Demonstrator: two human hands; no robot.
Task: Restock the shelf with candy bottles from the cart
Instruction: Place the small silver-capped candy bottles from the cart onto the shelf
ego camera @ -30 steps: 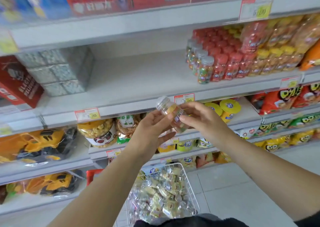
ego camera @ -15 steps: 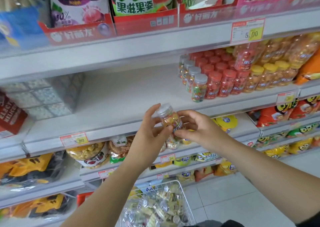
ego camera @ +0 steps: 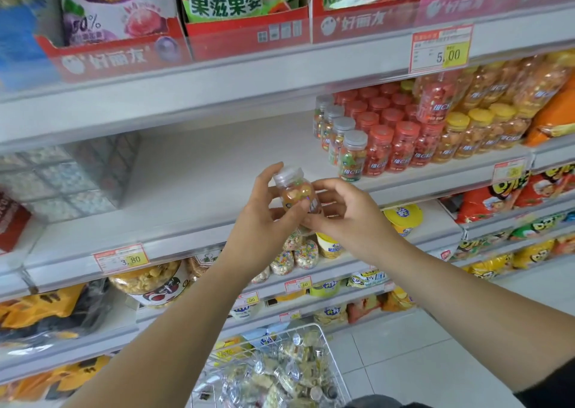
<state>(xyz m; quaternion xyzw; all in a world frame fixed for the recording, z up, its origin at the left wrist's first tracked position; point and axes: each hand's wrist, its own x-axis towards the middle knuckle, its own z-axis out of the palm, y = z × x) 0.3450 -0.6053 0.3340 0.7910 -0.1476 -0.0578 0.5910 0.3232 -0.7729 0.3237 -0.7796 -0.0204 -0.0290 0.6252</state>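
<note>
One candy bottle (ego camera: 295,191) between two hands, in the air in front of the middle shelf (ego camera: 202,174), straight above the cart (ego camera: 312,326) low in view. To the left, left hand (ego camera: 264,217) wrapped round the bottle's side, thumb raised beside the cap, fingers curled behind the body. In the middle, the bottle itself: clear cap uppermost and tipped a little leftward, long axis close to upright. To the right, right hand (ego camera: 345,217) pinching the lower body with thumb and fingertips. Further right and deeper in, on the same shelf, a row of grey-capped bottles (ego camera: 348,149) standing just beside the red-capped bottles (ego camera: 392,146), with bare shelf on the row's left flank. Target spot therefore up, forward and rightward of the hands, the right hand nearer to it; probably a lift over the shelf lip, then a set-down upright next to that row. Compared with half a second ago: bottle and hands higher against the shelf edge, both grips unchanged, shelf stock as before.
</note>
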